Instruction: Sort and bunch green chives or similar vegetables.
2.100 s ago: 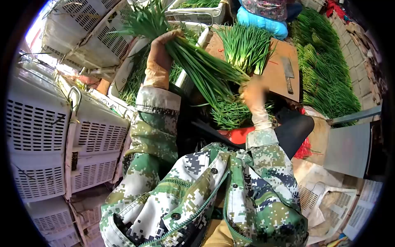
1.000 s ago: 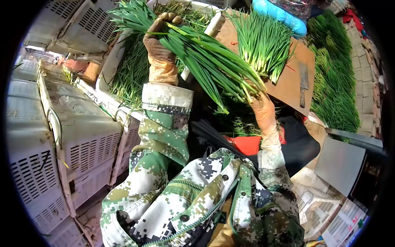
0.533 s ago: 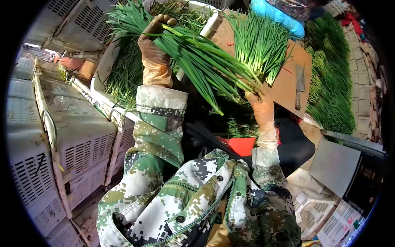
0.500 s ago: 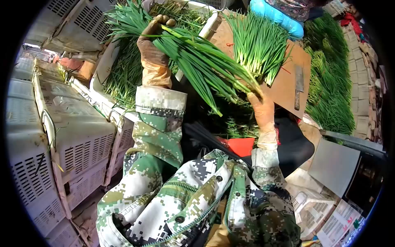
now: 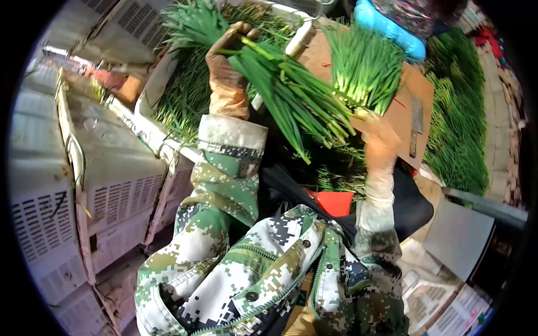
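Observation:
My left hand point(image 5: 228, 70), in a dirty glove, is closed around a loose bunch of Chinese chives point(image 5: 294, 87). Leaves stick out past the fist at the upper left, and the pale stem ends point right and down. Close to those stem ends is my right hand point(image 5: 382, 140), smeared by motion, so its fingers do not show clearly. Just beyond it, a neat pile of chives point(image 5: 367, 64) lies on a brown board point(image 5: 412, 92). A knife point(image 5: 416, 120) rests at the board's right side.
At the upper left stands a white crate point(image 5: 147, 106) filled with chives. Perforated plastic crates point(image 5: 120, 207) are stacked along the left. More chives point(image 5: 457, 117) lie at the right, beside a row of pale blocks point(image 5: 500, 129). A person's blue sleeve point(image 5: 386, 28) shows at the top.
My right hand has moved right and slightly down, away from where it gripped the stem ends, and is now blurred. My left hand still holds the bunch. The whole view has shifted a little.

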Tool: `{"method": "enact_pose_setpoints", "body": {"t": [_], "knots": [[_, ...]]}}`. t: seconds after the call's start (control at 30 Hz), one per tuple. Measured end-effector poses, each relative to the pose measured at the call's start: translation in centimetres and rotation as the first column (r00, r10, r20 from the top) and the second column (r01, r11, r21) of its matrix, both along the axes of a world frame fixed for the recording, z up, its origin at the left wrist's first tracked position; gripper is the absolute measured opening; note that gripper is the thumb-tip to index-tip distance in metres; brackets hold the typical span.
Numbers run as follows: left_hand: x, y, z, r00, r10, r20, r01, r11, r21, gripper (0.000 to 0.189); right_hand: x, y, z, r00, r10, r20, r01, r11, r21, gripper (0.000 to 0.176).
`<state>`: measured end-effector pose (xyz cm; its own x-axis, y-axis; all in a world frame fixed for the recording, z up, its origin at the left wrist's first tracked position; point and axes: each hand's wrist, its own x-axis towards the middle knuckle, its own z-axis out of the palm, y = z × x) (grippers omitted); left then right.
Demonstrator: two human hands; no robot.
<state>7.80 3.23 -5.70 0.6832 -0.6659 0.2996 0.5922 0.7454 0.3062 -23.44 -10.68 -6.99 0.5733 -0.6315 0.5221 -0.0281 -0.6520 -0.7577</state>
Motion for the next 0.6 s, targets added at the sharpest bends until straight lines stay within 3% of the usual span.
{"method": "enact_pose_setpoints", "body": {"t": [0.03, 0.07, 0.13, 0.17, 0.23, 0.27, 0.3, 0.33, 0.37, 0.4, 0.47, 0.5, 0.6], "knots": [[-0.1, 0.2, 0.2, 0.998, 0.058, -0.031, -0.057, 0.998, 0.030, 0.016, -1.3, -0.1, 0.0, 0.961, -0.085, -0.265, 0.127, 0.981, 0.149, 0.016], [0.7, 0.0, -0.7, 0.994, 0.107, -0.032, -0.107, 0.994, 0.026, 0.017, -3.2, -0.6, 0.0, 0.845, -0.124, -0.520, 0.288, 0.926, 0.246, 0.020], [0.5, 0.6, 0.0, 1.000, 0.016, -0.021, -0.017, 1.000, -0.025, 0.017, -9.7, -3.5, -8.2, 0.628, 0.081, -0.774, 0.183, 0.951, 0.248, 0.031], [0.8, 0.5, -0.2, 0.996, 0.016, -0.083, -0.020, 0.998, -0.057, 0.021, -12.6, -3.3, -10.6, 0.627, 0.080, -0.775, 0.179, 0.953, 0.243, 0.031], [0.8, 0.2, 0.2, 0.993, 0.057, -0.104, -0.063, 0.997, -0.052, 0.021, -17.1, -3.2, -14.1, 0.212, -0.033, -0.977, -0.051, 0.998, -0.045, 0.030], [0.9, 0.4, -0.2, 0.986, 0.100, -0.131, -0.104, 0.994, -0.028, 0.020, -17.8, -3.1, -14.9, -0.005, -0.136, -0.991, -0.213, 0.968, -0.132, 0.030], [0.3, 0.7, -0.2, 0.982, 0.155, -0.111, -0.155, 0.988, 0.004, 0.018, -13.8, -2.3, -8.9, -0.162, -0.011, -0.987, -0.105, 0.994, 0.006, 0.046], [0.0, 0.5, 0.4, 0.977, 0.198, -0.076, -0.197, 0.980, 0.024, 0.017, -12.7, -1.7, -6.5, 0.066, -0.068, -0.995, -0.060, 0.996, -0.072, 0.042], [0.0, 0.4, 0.6, 0.981, 0.173, -0.085, -0.170, 0.985, 0.038, 0.017, -10.8, -0.8, -3.8, 0.415, -0.061, -0.908, -0.090, 0.990, -0.107, 0.035], [-0.1, 0.4, 0.8, 0.985, 0.149, -0.092, -0.145, 0.988, 0.048, 0.017, -8.3, 0.4, -1.2, 0.744, -0.023, -0.668, -0.117, 0.980, -0.163, 0.025], [-0.1, 0.2, 0.6, 0.989, 0.095, -0.113, -0.091, 0.995, 0.042, 0.018, -3.7, 2.8, 2.8, 0.930, 0.108, -0.350, -0.149, 0.984, -0.095, 0.021], [-0.3, 0.3, 0.7, 0.990, 0.108, -0.094, -0.102, 0.993, 0.065, 0.017, -1.6, 3.6, 4.3, 0.959, 0.086, -0.270, -0.156, 0.956, -0.248, 0.020], [-1.4, 0.7, 1.5, 0.999, 0.025, -0.047, -0.023, 0.999, 0.042, 0.017, 2.5, 3.6, 4.7, 0.974, 0.081, -0.212, -0.127, 0.970, -0.210, 0.031]]}}
